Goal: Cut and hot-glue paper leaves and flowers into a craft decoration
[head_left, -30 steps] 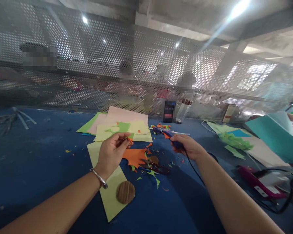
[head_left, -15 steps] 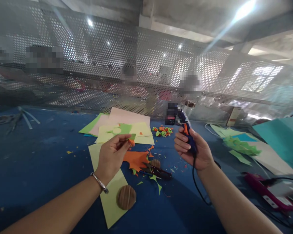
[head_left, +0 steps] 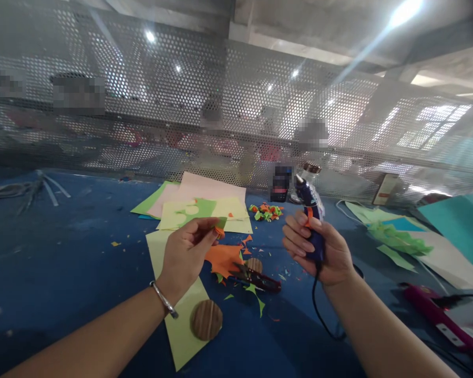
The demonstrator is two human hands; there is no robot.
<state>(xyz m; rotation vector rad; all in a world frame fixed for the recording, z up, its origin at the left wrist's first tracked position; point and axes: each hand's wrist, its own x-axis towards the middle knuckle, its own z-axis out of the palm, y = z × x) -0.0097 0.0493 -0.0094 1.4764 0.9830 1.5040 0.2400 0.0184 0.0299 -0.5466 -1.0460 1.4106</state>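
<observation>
My left hand pinches a small orange and green paper piece between thumb and fingers. In my right hand is a dark blue hot glue gun with an orange trigger, held upright, its cord hanging down. The two hands are apart. Between them on the table lie an orange paper scrap, dark-handled scissors and a small wooden disc, partly covered. A larger wooden disc rests on a pale yellow sheet below my left hand.
Stacked coloured sheets lie at the back, beside a pile of orange and green paper bits. A magenta power strip and teal paper are on the right. A perforated metal screen bounds the blue table; people sit behind it.
The view has shifted slightly, so the table things appear a little further right. Both hands keep their holds, and the glue gun stands slightly more upright.
</observation>
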